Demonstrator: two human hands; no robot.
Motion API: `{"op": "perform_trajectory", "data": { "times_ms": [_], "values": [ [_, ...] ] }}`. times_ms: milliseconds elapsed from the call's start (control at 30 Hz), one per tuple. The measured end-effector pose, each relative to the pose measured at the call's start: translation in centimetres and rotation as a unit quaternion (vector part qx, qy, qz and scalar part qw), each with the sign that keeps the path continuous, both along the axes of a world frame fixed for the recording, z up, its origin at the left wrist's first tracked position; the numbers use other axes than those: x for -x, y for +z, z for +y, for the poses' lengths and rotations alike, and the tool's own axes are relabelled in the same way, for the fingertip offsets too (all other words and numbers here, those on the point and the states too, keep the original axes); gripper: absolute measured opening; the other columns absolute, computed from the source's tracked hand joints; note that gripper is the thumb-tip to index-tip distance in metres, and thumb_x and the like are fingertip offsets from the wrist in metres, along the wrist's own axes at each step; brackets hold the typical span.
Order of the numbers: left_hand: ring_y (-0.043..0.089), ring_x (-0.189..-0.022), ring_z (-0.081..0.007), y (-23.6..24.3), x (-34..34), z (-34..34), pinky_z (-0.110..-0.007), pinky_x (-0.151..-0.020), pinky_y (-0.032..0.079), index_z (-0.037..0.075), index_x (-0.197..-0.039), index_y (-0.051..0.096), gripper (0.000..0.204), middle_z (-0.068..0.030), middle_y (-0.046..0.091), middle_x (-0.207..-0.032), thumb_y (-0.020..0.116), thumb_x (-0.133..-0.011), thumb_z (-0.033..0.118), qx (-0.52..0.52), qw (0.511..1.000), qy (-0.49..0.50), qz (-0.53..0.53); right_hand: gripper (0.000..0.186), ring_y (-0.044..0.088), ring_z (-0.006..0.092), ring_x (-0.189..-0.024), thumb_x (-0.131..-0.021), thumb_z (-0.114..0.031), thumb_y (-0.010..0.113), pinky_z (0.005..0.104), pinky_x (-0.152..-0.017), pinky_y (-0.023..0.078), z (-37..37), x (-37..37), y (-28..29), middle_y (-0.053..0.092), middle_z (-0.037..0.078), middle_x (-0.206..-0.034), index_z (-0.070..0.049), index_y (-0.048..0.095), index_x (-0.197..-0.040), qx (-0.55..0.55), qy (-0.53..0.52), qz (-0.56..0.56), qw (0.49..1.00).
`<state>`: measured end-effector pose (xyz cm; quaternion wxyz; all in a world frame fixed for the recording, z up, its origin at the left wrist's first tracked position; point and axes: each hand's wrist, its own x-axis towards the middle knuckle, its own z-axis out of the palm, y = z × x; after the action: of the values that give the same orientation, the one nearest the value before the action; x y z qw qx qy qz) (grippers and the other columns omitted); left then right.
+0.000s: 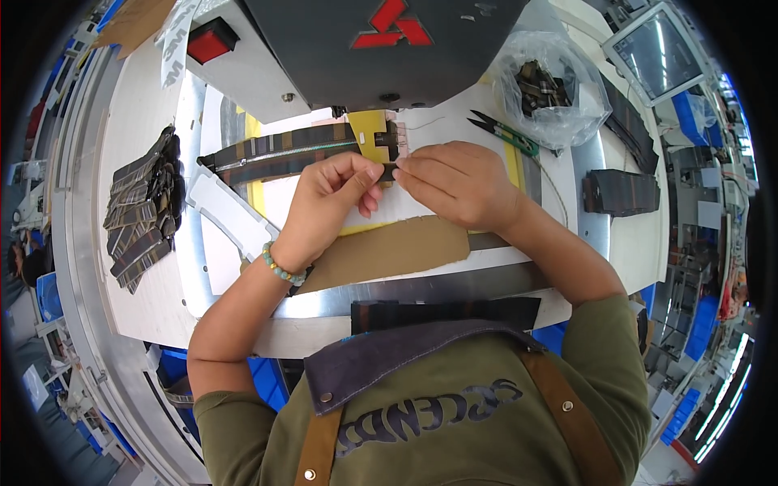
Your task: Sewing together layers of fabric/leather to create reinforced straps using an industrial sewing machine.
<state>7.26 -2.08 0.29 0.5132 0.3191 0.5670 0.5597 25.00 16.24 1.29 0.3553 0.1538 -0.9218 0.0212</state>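
My left hand, a beaded bracelet at its wrist, is closed in a pinch at a small dark piece below the machine head. My right hand pinches that piece from the other side, its fingertips close to my left ones. Just above them are a yellow template and a dark clamp part. A striped dark fabric strip with a metal zipper runs leftward from the template. A brown board lies below my hands. The fingertips partly hide the small piece.
The grey machine head overhangs the work. A fabric pile is at left. At right lie green-handled snips, a plastic bag of small pieces and dark strips. Another dark strip lies along the front edge.
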Motion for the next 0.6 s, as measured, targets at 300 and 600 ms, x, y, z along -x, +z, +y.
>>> {"op": "perform_trajectory", "data": {
  "times_ms": [300,600],
  "values": [
    [0.071,-0.088,-0.0269,0.7,2.6,0.6,-0.038,-0.076,0.058,0.0,-0.112,0.074,0.022,-0.0117,0.074,-0.103,0.08,-0.092,0.003,-0.181,0.727,0.052,0.66,0.011,0.072,0.0168,-0.094,-0.08,-0.011,0.076,0.0296,-0.07,0.059,2.3,2.5,0.0,0.069,-0.001,-0.094,-0.009,0.07,-0.089,-0.084,-0.045,0.027,0.995],
    [0.07,-0.116,-0.0319,-0.2,2.9,0.7,-0.041,-0.098,0.06,-0.002,-0.116,0.076,0.039,-0.0132,0.073,-0.132,0.086,-0.08,0.007,-0.213,0.678,-0.004,0.703,0.008,0.071,0.0172,-0.099,-0.078,-0.011,0.074,0.0295,-0.072,0.06,2.5,3.6,-2.5,0.068,0.0,-0.096,-0.01,0.071,-0.085,-0.084,-0.041,0.0,0.996]
  ]
}}
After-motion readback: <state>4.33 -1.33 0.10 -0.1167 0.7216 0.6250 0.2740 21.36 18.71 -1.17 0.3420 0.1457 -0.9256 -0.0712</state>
